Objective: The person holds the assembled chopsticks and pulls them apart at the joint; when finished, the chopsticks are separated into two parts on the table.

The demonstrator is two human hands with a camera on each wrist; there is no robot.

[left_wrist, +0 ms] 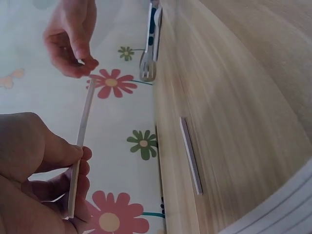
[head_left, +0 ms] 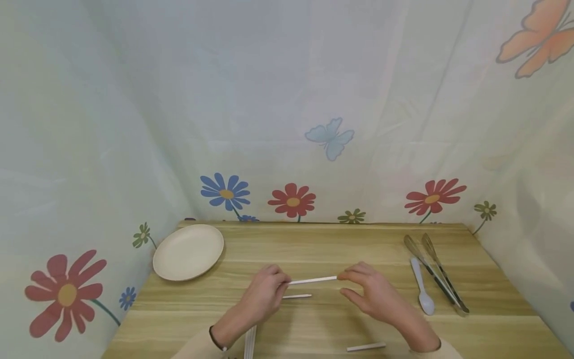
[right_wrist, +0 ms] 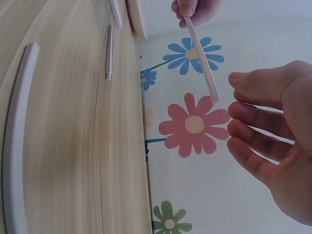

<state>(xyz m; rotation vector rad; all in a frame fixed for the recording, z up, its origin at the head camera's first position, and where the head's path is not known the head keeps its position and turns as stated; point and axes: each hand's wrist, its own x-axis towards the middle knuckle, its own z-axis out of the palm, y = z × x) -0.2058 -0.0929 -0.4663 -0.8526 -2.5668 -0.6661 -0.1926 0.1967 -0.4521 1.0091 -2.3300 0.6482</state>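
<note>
Left hand: pinches one slim straight white stick
Right hand: fingers parted, holding nothing, beside that stick's end
Loose white sticks: two, below the fingers

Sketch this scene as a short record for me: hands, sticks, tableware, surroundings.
Left hand: pinches a slim white straight stick
Right hand: open near that stick's free end, holding nothing
Loose white sticks: one by the left hand, one nearer the front
Grouped white sticks: at the front, further left
Tableware: round cream plate at left; pale grey spoon and dark-handled metal tongs at right
Surroundings: wood-grain table, pale flowered curtain
</note>
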